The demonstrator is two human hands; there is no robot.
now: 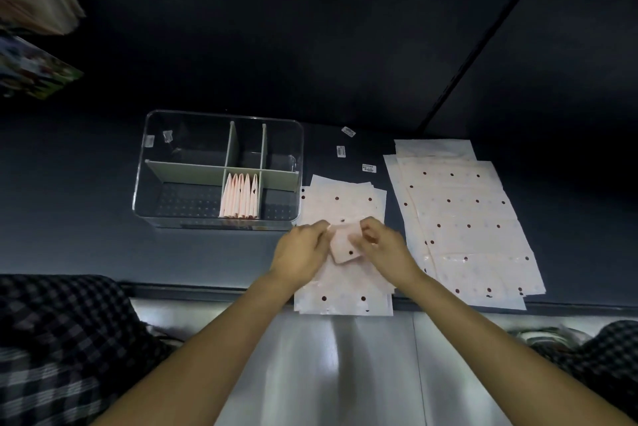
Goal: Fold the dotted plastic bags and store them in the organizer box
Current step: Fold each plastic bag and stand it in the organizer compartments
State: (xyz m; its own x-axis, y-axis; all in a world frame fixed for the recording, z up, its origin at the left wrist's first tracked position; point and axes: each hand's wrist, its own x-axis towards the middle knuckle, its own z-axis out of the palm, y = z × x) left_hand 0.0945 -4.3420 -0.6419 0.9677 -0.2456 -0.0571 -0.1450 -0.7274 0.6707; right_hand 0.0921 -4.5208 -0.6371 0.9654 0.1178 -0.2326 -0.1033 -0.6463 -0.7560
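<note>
Both hands' grip pinches folded bag between fingertips (above flat stack)

Head view, sole camera: worn on the person's head, wide-angle, facing forward and steeply down; close above the dark table, whose near edge crosses the lower third of the frame; forearms enter from the bottom edge; no second view to share the scene.

Your dark desk carries the clear organizer box, two stacks of dotted bags, and three small labels.
</note>
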